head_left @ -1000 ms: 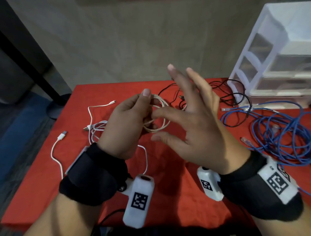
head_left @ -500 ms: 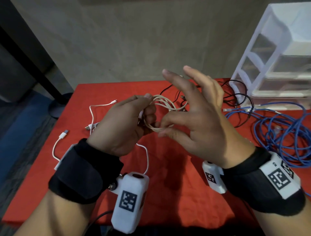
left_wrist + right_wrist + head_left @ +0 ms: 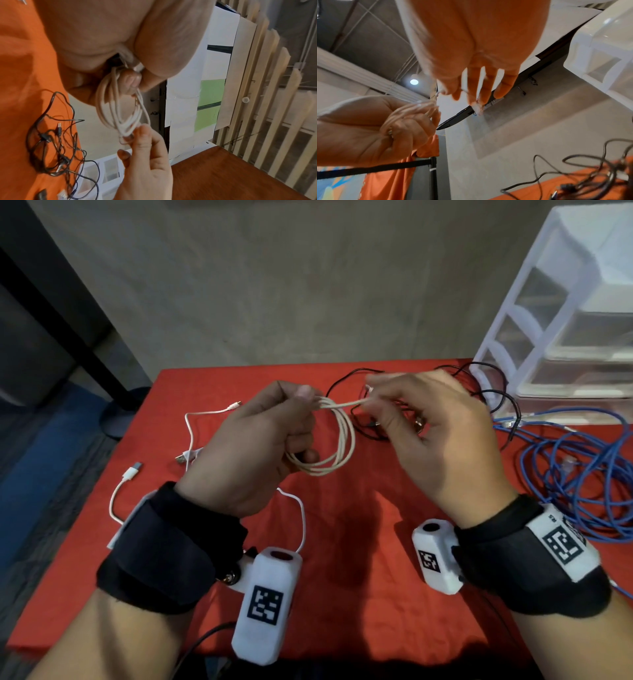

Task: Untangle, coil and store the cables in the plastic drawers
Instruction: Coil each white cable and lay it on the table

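Your left hand (image 3: 260,440) grips the coiled cream cable (image 3: 337,446) above the red table (image 3: 342,542). Your right hand (image 3: 442,440) pinches its free end. Black cables (image 3: 493,395) and blue cable (image 3: 575,474) lie beside the plastic drawers (image 3: 565,313).

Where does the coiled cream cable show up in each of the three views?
Head: cream cable coil centre, between left hand and right hand.
Left wrist: centre, hanging from the fingers.
Right wrist: left, blurred.
Shared landmark: black cables.
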